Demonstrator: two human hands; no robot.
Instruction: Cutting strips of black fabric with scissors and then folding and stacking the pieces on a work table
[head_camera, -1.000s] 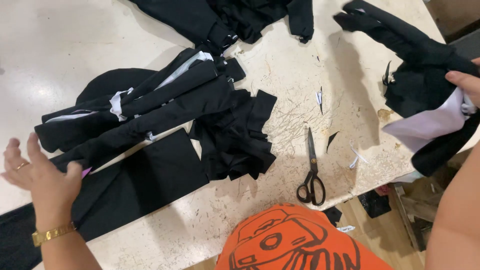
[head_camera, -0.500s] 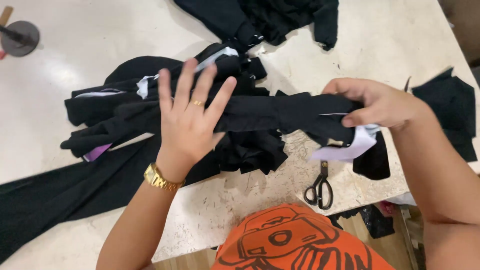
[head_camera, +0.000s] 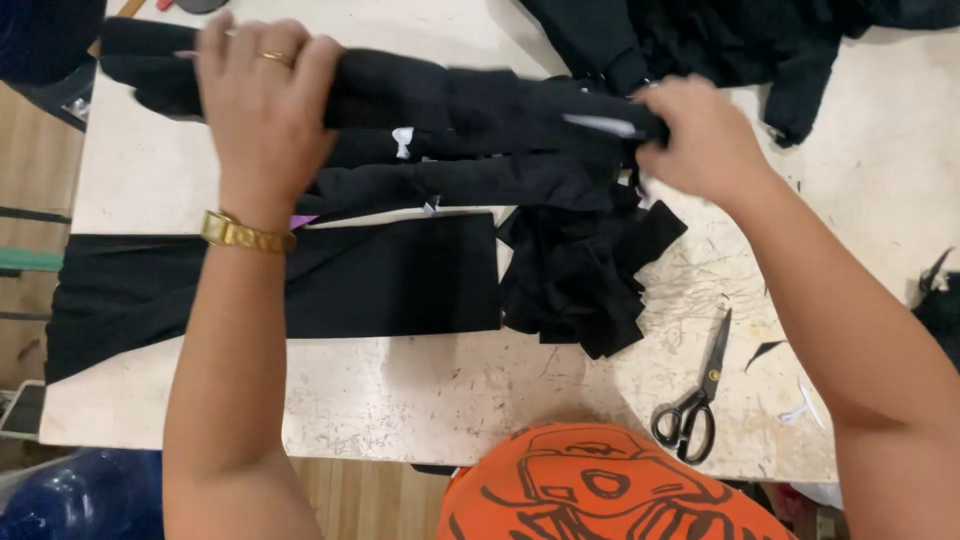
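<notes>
While the head view is looking straight down at the pale, scratched worktop (head_camera: 420, 390), the left hand (head_camera: 262, 95) is lying at the upper left, fingers curled over and pressing down on the left end of a long roll of black fabric (head_camera: 450, 100). A gold ring is showing on one finger and a gold wristband (head_camera: 245, 233) is sitting at the wrist. The roll is running across the upper part of the worktop from the left hand to the right hand.

Just below the roll, more folded black strips (head_camera: 470, 180) are lying parallel to it; small white labels are showing on them: one small square tag (head_camera: 402, 140) near the middle, and one narrow white strip (head_camera: 600, 124) close to the right end of the roll. A small purple tab (head_camera: 302, 220) is peeking out beside the left wrist. Below these, a flat black rectangular panel (head_camera: 300, 285) is lying spread along the worktop, touching a crumpled stack of black cut pieces (head_camera: 585, 275) to its right.

The right hand (head_camera: 705, 140) is closing around the right end of the roll, fingers gripping the fabric. Black-handled scissors (head_camera: 695, 400) are lying shut near the front right edge, well apart from both hands. More black garments (head_camera: 720, 45) are lying heaped at the upper right.
</notes>
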